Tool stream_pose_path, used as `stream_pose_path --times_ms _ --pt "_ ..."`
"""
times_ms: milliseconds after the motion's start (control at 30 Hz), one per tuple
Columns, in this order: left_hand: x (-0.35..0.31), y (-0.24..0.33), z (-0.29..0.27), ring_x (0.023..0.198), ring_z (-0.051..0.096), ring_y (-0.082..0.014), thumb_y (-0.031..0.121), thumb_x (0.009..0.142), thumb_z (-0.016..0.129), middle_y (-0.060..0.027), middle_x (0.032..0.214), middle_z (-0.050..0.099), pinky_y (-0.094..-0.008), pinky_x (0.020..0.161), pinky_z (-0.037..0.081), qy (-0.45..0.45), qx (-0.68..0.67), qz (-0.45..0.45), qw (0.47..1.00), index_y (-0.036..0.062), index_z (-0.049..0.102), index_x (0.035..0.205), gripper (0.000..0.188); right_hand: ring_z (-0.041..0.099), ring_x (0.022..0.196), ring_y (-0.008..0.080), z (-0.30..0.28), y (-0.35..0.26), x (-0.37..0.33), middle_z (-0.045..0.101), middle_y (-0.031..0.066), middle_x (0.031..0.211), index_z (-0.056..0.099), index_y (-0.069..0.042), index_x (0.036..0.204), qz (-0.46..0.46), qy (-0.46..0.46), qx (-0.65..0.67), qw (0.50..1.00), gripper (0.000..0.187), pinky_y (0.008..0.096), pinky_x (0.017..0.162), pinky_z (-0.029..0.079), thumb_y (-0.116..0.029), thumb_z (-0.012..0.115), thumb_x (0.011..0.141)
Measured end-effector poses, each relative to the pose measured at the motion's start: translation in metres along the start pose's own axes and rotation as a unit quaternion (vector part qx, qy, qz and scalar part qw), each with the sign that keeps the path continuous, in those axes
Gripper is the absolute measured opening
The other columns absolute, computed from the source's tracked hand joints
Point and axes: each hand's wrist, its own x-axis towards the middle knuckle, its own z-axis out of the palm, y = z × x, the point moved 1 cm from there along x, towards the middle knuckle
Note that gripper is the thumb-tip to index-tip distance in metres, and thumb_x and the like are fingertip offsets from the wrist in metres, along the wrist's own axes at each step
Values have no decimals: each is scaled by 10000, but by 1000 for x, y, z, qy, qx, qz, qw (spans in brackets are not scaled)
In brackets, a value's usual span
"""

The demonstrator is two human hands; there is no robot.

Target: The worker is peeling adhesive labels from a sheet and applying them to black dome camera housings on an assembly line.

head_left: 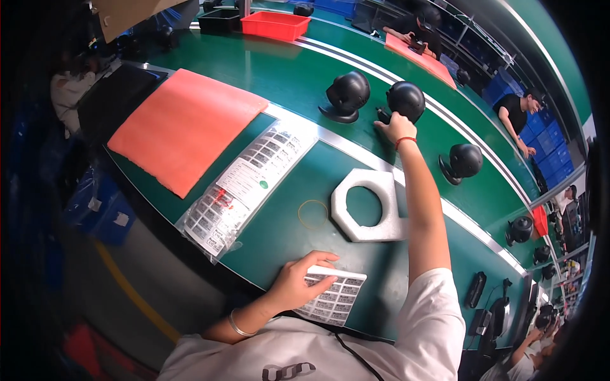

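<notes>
One label sheet (343, 297) and one black device (408, 97) were held.
Head view: at the green counter's (273, 235) edge, the left hand (297, 284) gripped the sheet of small printed labels; the right hand (399, 129) grasped the device, between two similar devices (348, 92).

Label sheet (340, 298) in left hand (298, 282) at near bench (276, 238) edge, foam ring (340, 208) ahead, rubber band (313, 200) left of it, bagged labels (238, 190) farther left, then mat (190, 127), middle device (410, 98) at right hand (399, 129) beyond ring, devices (349, 92) either side.
</notes>
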Motion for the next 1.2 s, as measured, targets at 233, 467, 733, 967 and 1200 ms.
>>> stream_pose_path --times_ms 233,467,733,967,1200 --pt "4 3 -2 852 674 -139 52 811 730 -101 926 706 -270 754 535 -14 -16 5 1000 25 588 1148 367 684 646 289 -26 76 -6 664 115 663 602 -101 792 -153 172 -179 957 79 429 544 530 -174 597 821" --pt "3 -3 -3 813 695 -202 79 809 726 -116 904 701 -304 725 542 -10 -11 28 999 46 584 1133 355 407 523 68 -129 86 -84 483 -24 554 583 -30 655 -32 95 345 933 396 273 479 300 -347 747 826" --pt "2 -10 -3 945 611 -132 -1 836 673 -109 1023 644 -263 821 501 10 -124 6 992 -7 502 1190 393 367 574 -4 -144 23 -225 460 -69 651 584 16 918 -161 105 501 844 186 176 501 256 -104 714 861" --pt "2 -10 -5 955 542 -121 -66 782 557 -87 1122 535 -264 827 460 32 -140 49 988 10 470 1139 375 355 538 66 -105 12 -261 426 4 566 579 1 966 -130 5 489 862 191 247 494 294 -122 689 871" --pt "1 -10 -3 933 570 -97 -5 880 618 -69 1024 601 -238 819 477 33 -185 42 981 9 504 1142 286 375 546 50 -107 4 -319 540 4 672 583 -32 989 -61 232 461 854 292 222 490 331 -117 773 785"
